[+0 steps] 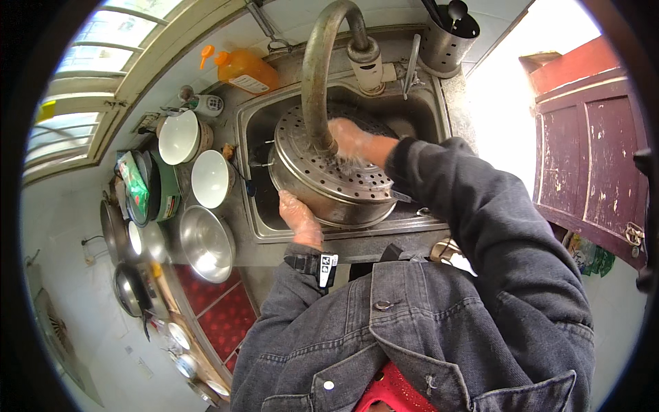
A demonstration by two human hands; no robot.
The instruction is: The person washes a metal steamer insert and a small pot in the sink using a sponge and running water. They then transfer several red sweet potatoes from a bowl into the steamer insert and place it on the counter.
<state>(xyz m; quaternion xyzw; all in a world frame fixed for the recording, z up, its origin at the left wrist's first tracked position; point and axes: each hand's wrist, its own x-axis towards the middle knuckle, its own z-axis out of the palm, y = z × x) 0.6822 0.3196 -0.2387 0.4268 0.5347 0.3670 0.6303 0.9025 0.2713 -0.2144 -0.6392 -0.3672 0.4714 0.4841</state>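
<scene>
A round metal steamer pot (329,206) stands tilted in the stainless steel sink (257,216), with a perforated steamer plate (298,149) on top. Water runs from the curved faucet (314,77) onto the plate. My left hand (300,219), in a clear thin glove, holds the near left side of the pot. Over the plate, beside the faucet's mouth, is my right hand (352,139), also gloved and wet; its fingers are partly hidden behind the faucet, so whether it grips something cannot be told.
Left of the sink stand two white bowls (210,178) and a steel bowl (203,242). An orange bottle (249,71) is at the back left. A metal utensil holder (449,44) stands at the back right, near the faucet's handle (411,67).
</scene>
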